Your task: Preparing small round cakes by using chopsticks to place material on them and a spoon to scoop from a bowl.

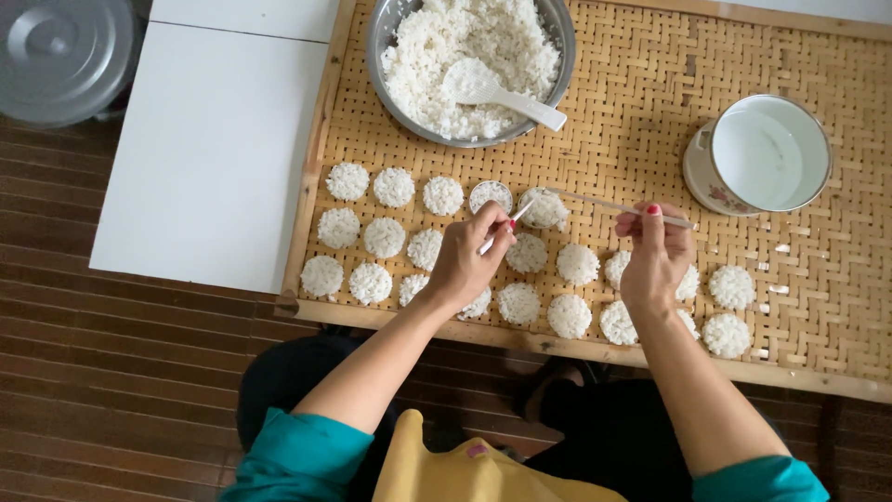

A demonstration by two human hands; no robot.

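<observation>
Nearest us, our left hand (465, 260) pinches a small white spoon (509, 220), its tip at a rice patty (544, 209) on the woven bamboo tray (650, 102). Our right hand (658, 256) grips a thin stick (618, 204) reaching that patty. Beyond sits a metal bowl of rice (469, 65).

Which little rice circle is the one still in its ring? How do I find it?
Start at the big metal bowl of rice at the top of the woven bamboo tray. Just below it, the top row of rice cakes ends near the left hand. The ring mould there has a shiny metal rim; its neighbours are bare.
</observation>
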